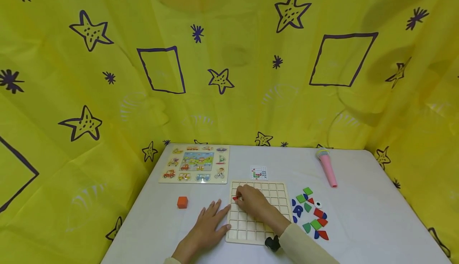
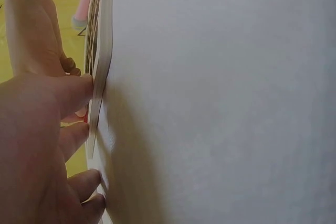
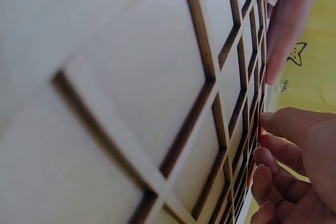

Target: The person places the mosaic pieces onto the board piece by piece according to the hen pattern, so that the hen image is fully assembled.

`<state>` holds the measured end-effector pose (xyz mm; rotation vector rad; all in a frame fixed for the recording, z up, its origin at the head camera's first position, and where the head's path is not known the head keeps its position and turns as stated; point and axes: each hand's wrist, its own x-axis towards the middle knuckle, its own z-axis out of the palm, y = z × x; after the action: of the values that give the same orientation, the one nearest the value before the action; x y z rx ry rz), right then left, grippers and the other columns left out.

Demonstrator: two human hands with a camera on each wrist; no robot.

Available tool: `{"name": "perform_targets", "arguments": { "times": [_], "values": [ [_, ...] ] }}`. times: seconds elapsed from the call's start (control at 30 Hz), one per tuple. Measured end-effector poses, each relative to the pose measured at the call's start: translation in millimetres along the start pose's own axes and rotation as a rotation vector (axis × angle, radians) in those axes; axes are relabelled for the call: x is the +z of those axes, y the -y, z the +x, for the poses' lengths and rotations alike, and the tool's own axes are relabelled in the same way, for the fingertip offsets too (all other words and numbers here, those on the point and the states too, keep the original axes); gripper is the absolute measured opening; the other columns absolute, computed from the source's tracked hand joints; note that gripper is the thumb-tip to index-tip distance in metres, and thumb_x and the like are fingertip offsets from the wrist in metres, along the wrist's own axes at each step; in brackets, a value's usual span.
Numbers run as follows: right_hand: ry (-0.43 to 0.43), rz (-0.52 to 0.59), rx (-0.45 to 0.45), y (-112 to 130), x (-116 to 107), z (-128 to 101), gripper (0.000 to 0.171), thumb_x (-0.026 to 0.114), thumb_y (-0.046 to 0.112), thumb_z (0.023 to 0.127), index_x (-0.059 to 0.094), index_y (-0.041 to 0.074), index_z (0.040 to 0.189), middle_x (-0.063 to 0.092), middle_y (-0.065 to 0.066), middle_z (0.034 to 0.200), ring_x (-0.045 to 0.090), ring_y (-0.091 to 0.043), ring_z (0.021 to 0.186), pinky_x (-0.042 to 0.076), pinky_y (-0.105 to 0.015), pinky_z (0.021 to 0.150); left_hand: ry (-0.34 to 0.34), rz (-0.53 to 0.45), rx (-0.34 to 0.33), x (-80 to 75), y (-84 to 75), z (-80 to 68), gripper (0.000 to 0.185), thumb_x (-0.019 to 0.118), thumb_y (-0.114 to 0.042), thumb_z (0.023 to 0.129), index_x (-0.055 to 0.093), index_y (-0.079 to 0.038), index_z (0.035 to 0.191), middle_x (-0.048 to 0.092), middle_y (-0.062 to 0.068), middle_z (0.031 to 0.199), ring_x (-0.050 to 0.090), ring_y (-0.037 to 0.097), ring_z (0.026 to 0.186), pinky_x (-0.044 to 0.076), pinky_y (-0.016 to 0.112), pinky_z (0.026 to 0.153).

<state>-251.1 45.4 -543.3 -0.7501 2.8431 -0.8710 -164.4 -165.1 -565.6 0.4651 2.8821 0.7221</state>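
Pinching red piece [image 1: 235,198], right hand [image 1: 254,202]; exposed end leftward, axis unclear.

1. A person's left hand [image 1: 209,229] lies palm down, its fingers [image 1: 217,207] straight and fanned forward, the left thumb [image 1: 223,230] set apart and angled to the right.
2. The bare left wrist [image 1: 187,247] trails low behind it, toward the body.
3. Farther forward, the right hand [image 1: 255,203] bends down in a pinch, the tips of the right thumb [image 3: 289,123] and right index finger [image 3: 286,150] drawn near each other.
4. In the right wrist view, that hand's remaining fingers curl inward beside the index.
5. The sleeved right forearm [image 1: 303,244] slants forward and leftward, its wrist bare.
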Motion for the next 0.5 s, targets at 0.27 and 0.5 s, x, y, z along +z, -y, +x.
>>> {"name": "perform_targets", "arguments": {
  "times": [0.27,0.5],
  "values": [
    [-0.004,0.003,0.006,-1.4,-1.3,-1.1,0.01,0.077,0.017,0.096,0.071,0.011,0.101,0.06,0.003,0.087,0.052,-0.012,0.073,0.048,-0.03,0.067,-0.015,0.0,0.021,2.2,2.2,-1.3,0.063,0.06,-0.051,0.103,0.048,-0.029,0.16,0.036,0.015,0.17,0.028,0.043,0.158,0.02,0.071,0.125],
    [0.001,0.025,0.021,-2.6,-7.8,-6.6,0.014,0.075,0.018,0.098,0.073,0.01,0.108,0.063,0.002,0.092,0.057,-0.013,0.078,0.053,-0.034,0.072,-0.021,0.001,0.025,1.2,1.8,-2.0,0.063,0.061,-0.05,0.103,0.048,-0.027,0.16,0.035,0.016,0.17,0.028,0.043,0.158,0.02,0.07,0.125]
  ]
}}
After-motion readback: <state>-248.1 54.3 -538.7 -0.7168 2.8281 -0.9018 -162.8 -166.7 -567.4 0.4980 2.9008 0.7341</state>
